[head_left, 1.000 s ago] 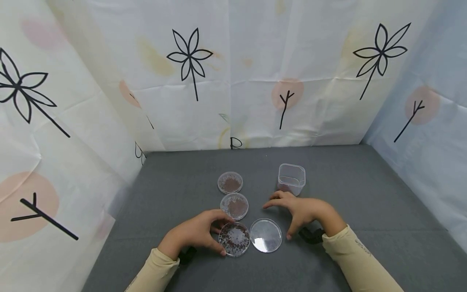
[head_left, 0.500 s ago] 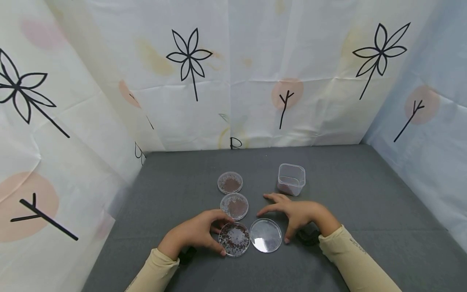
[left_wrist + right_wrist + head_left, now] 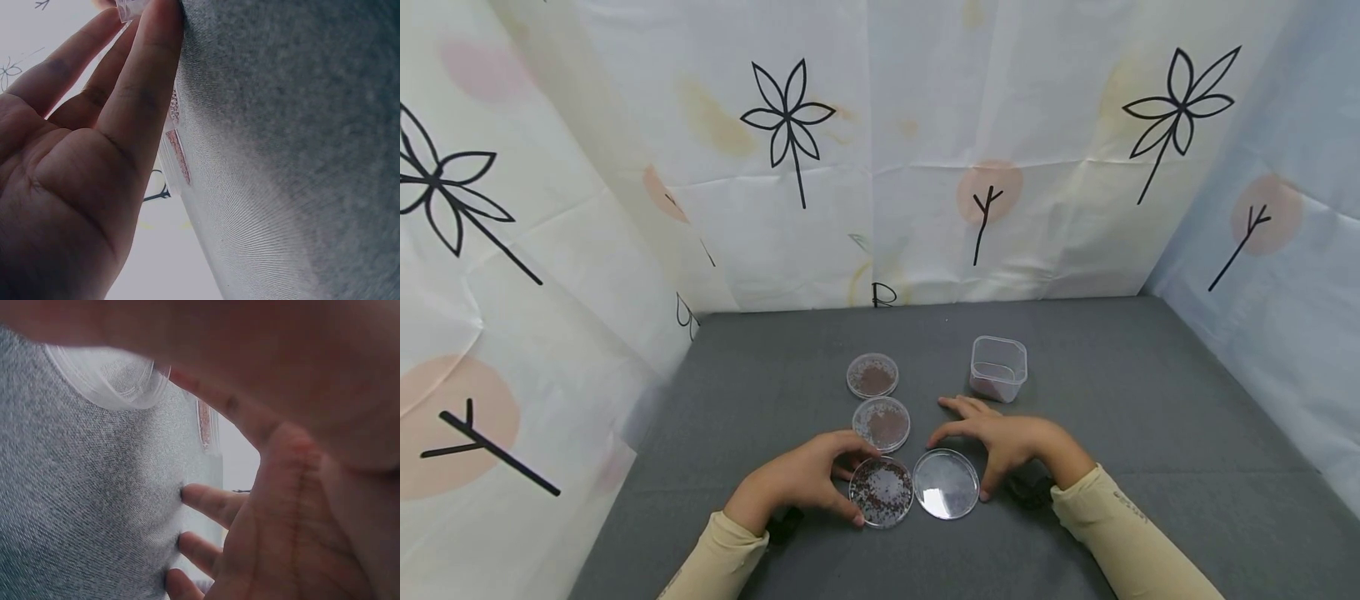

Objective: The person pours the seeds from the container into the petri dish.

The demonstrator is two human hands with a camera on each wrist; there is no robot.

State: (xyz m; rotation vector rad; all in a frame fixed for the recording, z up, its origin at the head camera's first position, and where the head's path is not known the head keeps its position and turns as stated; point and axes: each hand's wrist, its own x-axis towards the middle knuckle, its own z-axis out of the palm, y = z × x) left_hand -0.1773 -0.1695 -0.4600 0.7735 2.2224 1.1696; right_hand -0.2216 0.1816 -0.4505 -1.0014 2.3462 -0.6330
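My left hand (image 3: 801,475) holds a round petri dish (image 3: 882,493) by its left side, thumb at the front and fingers behind. Dark reddish-brown granules lie scattered in that dish. In the left wrist view only a clear edge of the dish (image 3: 130,9) shows past the fingertips. Right beside it lies a clear petri dish half (image 3: 946,485) with nothing in it; whether lid or base I cannot tell. My right hand (image 3: 1018,442) grips its right and far rim between thumb and index finger. In the right wrist view the other fingers (image 3: 209,500) rest spread on the cloth.
Two more petri dishes with brown granules, a nearer one (image 3: 882,425) and a farther one (image 3: 872,377), stand in a column behind. A clear square plastic tub (image 3: 998,367) with some brown contents stands beyond my right hand. Grey cloth (image 3: 760,367) covers the table; patterned white curtains (image 3: 917,108) surround it.
My right hand has moved left, and its thumb and index finger have come up to the rim of the clear dish half. My left hand and the dishes have stayed in place.
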